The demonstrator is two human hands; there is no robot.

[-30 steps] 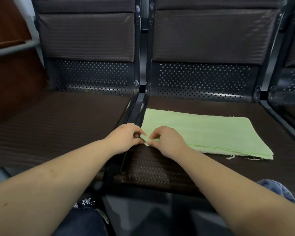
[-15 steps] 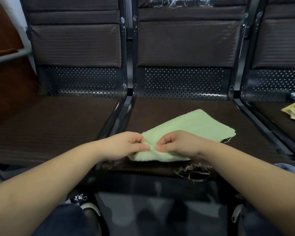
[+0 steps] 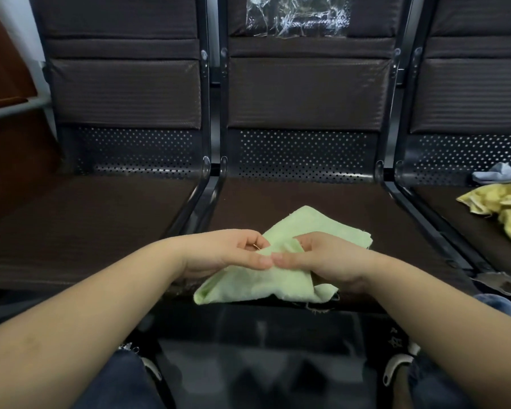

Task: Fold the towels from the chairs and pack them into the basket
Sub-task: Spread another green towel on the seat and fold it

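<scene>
A light green towel (image 3: 313, 225) is bunched at the front edge of the middle chair seat (image 3: 351, 202). My left hand (image 3: 222, 252) and my right hand (image 3: 325, 258) meet over its middle, fingertips touching, and both pinch the cloth. A folded part hangs below my hands over the seat edge. A yellow towel (image 3: 502, 208) lies crumpled on the right chair, with a pale blue-grey towel (image 3: 505, 175) behind it. No basket is in view.
The left chair seat (image 3: 86, 225) is bare. Black metal frames (image 3: 207, 196) divide the seats. A clear plastic sheet (image 3: 298, 16) sticks to the middle backrest. My knees in blue jeans (image 3: 121, 382) show below the seat edge.
The towel lay flat and wide on the seat a second ago. Both hands have gathered it toward the front edge and lifted it, so it is now smaller and bunched.
</scene>
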